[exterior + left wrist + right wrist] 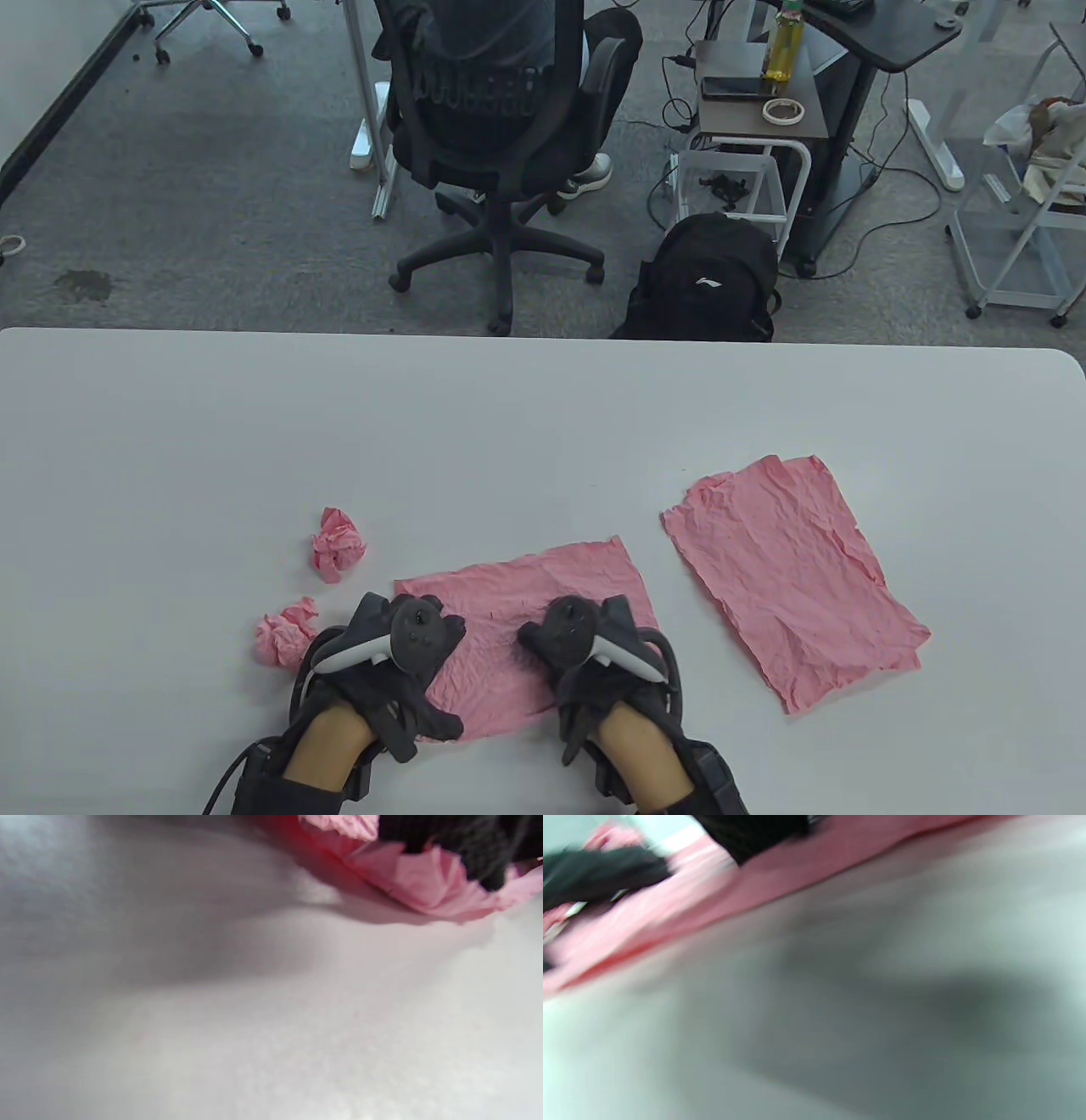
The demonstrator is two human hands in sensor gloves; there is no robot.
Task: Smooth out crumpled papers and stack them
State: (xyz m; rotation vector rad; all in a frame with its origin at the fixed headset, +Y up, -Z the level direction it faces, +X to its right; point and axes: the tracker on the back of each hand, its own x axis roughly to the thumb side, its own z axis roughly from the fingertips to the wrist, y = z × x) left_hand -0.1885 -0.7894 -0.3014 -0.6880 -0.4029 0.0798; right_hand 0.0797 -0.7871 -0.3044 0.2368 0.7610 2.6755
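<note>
We see a white desk [543, 407] w/ rounded far corner. Beyond it, grey carpet floor [212, 212], black office chair [501, 144] w/ someone seated, black backpack [708, 280] on the floor, small side table [755, 102] w/ bottle [785, 42] & tape roll [783, 110], white wire rack [1031, 221] at right.

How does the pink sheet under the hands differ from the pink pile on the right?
The sheet under the hands is a single layer; the pile on the right shows two offset sheets. The left hand and right hand rest on the sheet; the pile lies untouched. Both are pink, wrinkled and opened out.
</note>
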